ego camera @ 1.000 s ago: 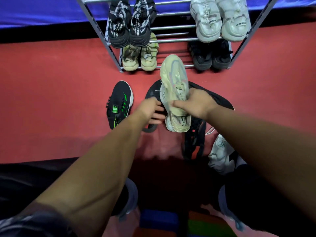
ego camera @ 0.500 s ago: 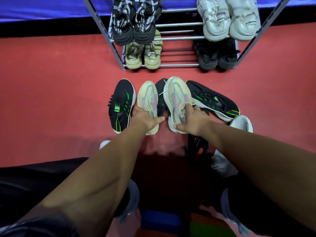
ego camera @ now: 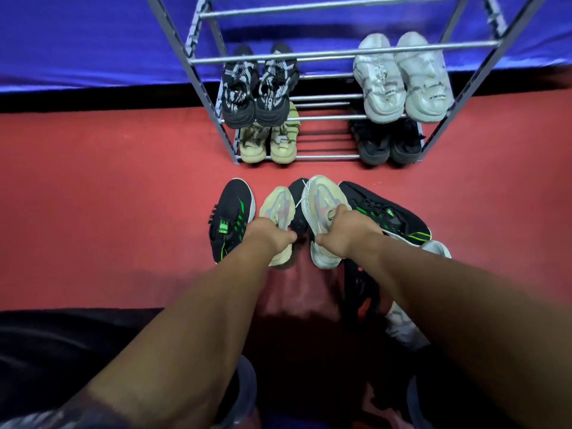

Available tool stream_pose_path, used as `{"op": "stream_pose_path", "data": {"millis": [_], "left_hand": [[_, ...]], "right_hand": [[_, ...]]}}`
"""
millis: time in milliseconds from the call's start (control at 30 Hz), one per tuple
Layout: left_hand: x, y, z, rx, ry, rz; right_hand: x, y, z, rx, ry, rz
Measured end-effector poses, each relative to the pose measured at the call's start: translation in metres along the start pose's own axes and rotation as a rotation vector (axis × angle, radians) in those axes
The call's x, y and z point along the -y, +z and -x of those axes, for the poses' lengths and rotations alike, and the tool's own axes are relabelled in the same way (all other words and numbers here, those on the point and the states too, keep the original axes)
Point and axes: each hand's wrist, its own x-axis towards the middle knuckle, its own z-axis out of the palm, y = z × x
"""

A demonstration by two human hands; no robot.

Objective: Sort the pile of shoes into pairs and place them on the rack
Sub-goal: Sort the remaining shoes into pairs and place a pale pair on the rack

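Since a second ago the cream knit sneaker with grey-pink side panels point(ego camera: 322, 201), which was held raised toward the rack, has come down beside its matching cream sneaker point(ego camera: 277, 205), and the two now sit toe-forward, side by side on the red floor point(ego camera: 123, 196). Both hands are holding a shoe. The right hand point(ego camera: 343, 230) grips the right sneaker at its collar, and the left hand point(ego camera: 269, 238) has its fingers curled round the heel end of the left one. A dark shoe point(ego camera: 297, 190) shows in the gap between them.

From this pair, a black sneaker with green stripes point(ego camera: 230, 218) lies just beside at 9 o'clock, and its black-and-green mate point(ego camera: 387, 215) lies angled at 3 o'clock. At 4 to 5 o'clock sit a white shoe toe point(ego camera: 436, 247), a black shoe with orange marks point(ego camera: 359, 292) and another white shoe point(ego camera: 402, 326).

At 12 o'clock stands the grey metal-tube rack point(ego camera: 325, 52). Its lowest tier holds an olive-beige pair point(ego camera: 267, 144) at 11 o'clock and a black pair point(ego camera: 388, 144) at 1 o'clock. The tier above carries a black-and-white patterned pair point(ego camera: 257, 88) on the left and a chunky white pair point(ego camera: 402, 82) on the right.
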Motion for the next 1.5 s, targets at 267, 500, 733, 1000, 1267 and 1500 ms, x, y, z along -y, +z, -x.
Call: {"op": "stream_pose_path", "data": {"millis": [267,500,733,1000,1267,1500], "left_hand": [[-0.064,-0.118,0.079,0.059,0.132,-0.234],[-0.1,-0.236,0.147,-0.06,0.23,-0.332],[-0.103,-0.289,0.138,-0.312,0.298,-0.176],[-0.112,-0.291,0.082,-0.329,0.295,-0.097],[-0.136,-0.294,0.012,-0.466,0.241,0.068],[-0.146,-0.298,-0.029,-0.566,0.211,0.173]], "right_hand": [[0.042,-0.152,0.059,0.025,-0.205,0.292],[0.057,-0.268,0.117,-0.241,-0.212,0.277],[0.049,-0.285,0.091,-0.421,-0.143,-0.332],[0.074,-0.291,0.044,-0.529,-0.175,-0.423],[0.096,-0.296,-0.018,-0.557,-0.184,-0.523],[0.119,-0.299,-0.061,-0.578,-0.178,-0.609]]}}
